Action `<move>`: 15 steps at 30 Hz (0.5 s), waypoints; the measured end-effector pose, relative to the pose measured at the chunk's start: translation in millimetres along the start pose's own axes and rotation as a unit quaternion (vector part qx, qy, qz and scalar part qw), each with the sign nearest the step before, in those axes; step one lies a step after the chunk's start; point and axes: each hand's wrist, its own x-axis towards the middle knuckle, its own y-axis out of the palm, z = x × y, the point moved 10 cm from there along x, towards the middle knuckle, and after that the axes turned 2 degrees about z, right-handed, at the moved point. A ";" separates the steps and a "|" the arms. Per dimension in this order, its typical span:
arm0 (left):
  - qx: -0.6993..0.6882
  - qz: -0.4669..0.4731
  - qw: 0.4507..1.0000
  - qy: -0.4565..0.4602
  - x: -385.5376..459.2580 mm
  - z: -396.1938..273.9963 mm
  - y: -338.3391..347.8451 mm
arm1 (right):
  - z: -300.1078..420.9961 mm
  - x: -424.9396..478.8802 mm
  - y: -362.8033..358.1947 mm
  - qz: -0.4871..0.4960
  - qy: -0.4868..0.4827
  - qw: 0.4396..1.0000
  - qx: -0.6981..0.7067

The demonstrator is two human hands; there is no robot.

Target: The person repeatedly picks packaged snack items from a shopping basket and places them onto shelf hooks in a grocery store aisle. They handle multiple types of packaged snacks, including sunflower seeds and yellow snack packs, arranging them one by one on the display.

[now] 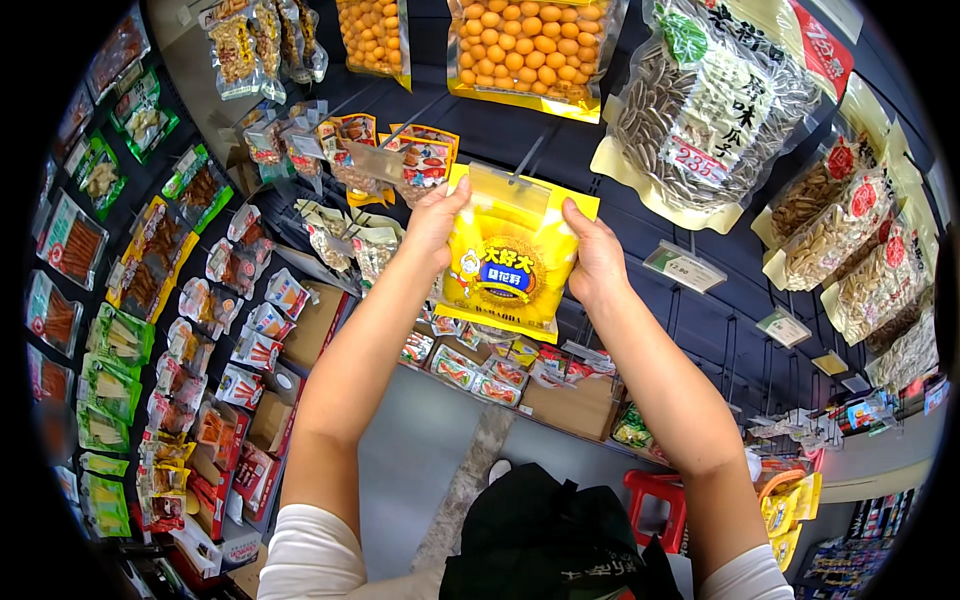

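A yellow bag of sunflower seeds [504, 270] hangs upright in front of me at a metal display hook [531, 156]. My left hand [437, 225] grips its upper left edge, thumb on the front. My right hand [594, 246] pinches the upper right edge the same way. A clear plastic tag holder [510, 190] at the hook's end covers part of the bag's top. Whether the hook passes through the bag's hole is hidden behind that holder. The bag's front bears printed writing and a cartoon figure.
Large bags of striped sunflower seeds [712, 112] and round orange-brown snacks [529, 49] hang above. Packaged snacks [112, 397] line the left rack. Cardboard boxes [570, 405] stand along the bottom shelf. A red plastic stool [656, 502] and a basket with yellow bags [784, 510] are at lower right.
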 end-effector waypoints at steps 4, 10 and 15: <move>0.003 -0.021 1.000 0.016 7.1 7.5 -2.2 | 4.2 6.5 -0.2 0.038 -0.051 0.998 -0.024; 0.034 -0.017 0.993 0.114 17.0 12.0 -7.2 | 10.7 26.6 -4.7 0.044 -0.111 0.991 -0.056; 0.098 -0.056 0.985 0.133 -2.0 21.9 -12.8 | 16.1 17.8 -2.9 0.028 -0.109 0.988 -0.103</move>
